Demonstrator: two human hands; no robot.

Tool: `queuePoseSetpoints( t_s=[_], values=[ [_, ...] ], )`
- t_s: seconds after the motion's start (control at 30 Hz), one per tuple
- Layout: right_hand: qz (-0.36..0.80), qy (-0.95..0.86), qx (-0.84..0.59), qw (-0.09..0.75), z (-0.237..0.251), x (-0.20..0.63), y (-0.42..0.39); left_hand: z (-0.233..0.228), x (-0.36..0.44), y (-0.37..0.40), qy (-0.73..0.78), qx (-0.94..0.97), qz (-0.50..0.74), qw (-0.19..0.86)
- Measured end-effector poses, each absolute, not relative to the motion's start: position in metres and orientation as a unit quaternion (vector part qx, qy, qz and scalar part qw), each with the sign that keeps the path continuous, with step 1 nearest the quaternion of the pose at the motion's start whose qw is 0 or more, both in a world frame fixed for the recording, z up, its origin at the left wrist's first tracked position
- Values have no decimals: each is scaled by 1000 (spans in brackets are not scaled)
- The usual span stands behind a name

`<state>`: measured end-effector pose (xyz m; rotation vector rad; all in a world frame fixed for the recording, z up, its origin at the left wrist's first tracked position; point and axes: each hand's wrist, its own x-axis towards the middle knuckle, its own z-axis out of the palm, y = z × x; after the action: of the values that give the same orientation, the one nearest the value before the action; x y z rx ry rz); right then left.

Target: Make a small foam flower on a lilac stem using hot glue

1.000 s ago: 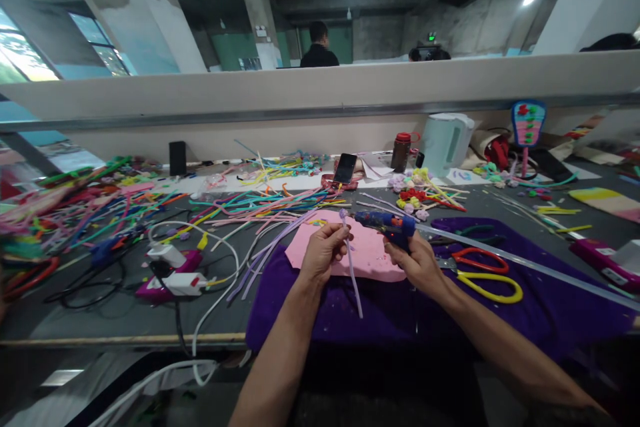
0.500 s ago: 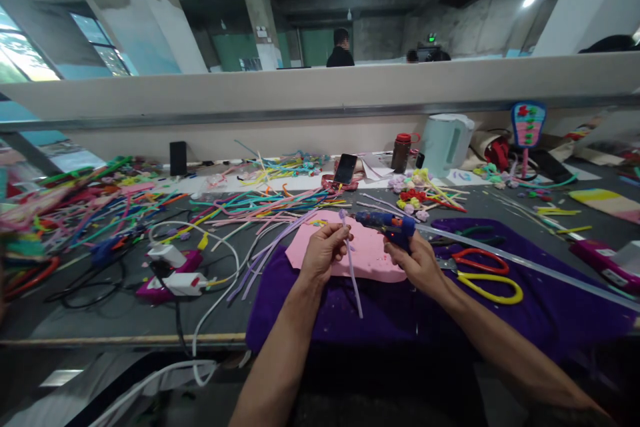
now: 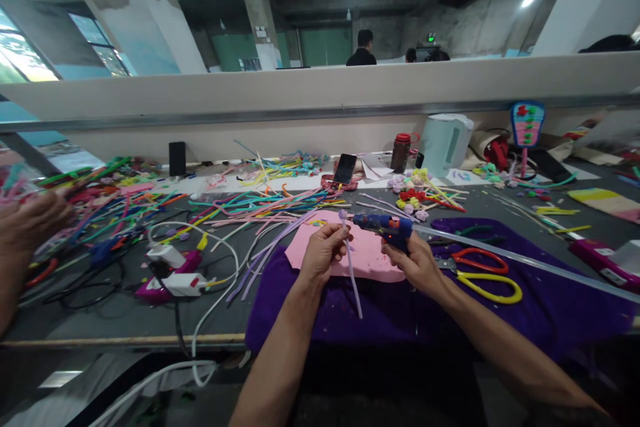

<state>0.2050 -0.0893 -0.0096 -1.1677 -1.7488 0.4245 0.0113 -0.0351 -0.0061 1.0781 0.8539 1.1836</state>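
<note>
A lilac pipe cleaner point(image 3: 353, 280) with a small curled top is pinched in my left hand point(image 3: 323, 250), its tail hanging down. My right hand point(image 3: 413, 260) grips a blue hot glue gun point(image 3: 387, 223); its nozzle points left, close to the curled top. I cannot tell whether nozzle and curl touch. A long clear glue stick point(image 3: 500, 255) runs out of the gun's back toward the right. Beneath both hands lies a pink sheet point(image 3: 377, 267) on a purple cloth point(image 3: 285, 307).
Scissors point(image 3: 490, 287) with red and yellow handles lie right of my right hand. Loose pipe cleaners point(image 3: 280, 203) spread across the left and back. A power strip point(image 3: 155, 290) with white cables sits at left. A co-worker's hand point(image 3: 35, 223) reaches in at far left.
The glue gun has shifted slightly left, closer to the curled top of the pipe cleaner. A co-worker's hand has come into view at the far left. My left hand stays put.
</note>
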Motion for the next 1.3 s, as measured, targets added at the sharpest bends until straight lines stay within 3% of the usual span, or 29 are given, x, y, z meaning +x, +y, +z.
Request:
queuePoseSetpoints(
  t_s=[0.27,0.5,0.67,0.8,0.93,1.1,1.17,1.3],
  values=[
    [220,-698,-485,479,-1,216,-86,-1,8,-33,364,433,540,623],
    [406,-571,-515,494,-13,229,-52,7,-2,-30,362,388,571,626],
    [420,-548,-536,485,-25,227,-28,11,-6,-31,361,376,596,612],
    [315,-596,-607,421,-28,232,-15,11,-7,-32,362,382,600,603],
    [121,-657,-695,265,-24,241,-10,11,-7,-32,367,398,592,597],
    [20,-676,-730,95,-19,242,-19,13,-9,-34,359,399,598,595],
    [-23,-676,-732,82,-15,238,-27,14,-11,-35,361,385,606,596],
    [-77,-715,-682,134,-4,224,-40,14,-22,-34,357,345,626,602]
  ],
)
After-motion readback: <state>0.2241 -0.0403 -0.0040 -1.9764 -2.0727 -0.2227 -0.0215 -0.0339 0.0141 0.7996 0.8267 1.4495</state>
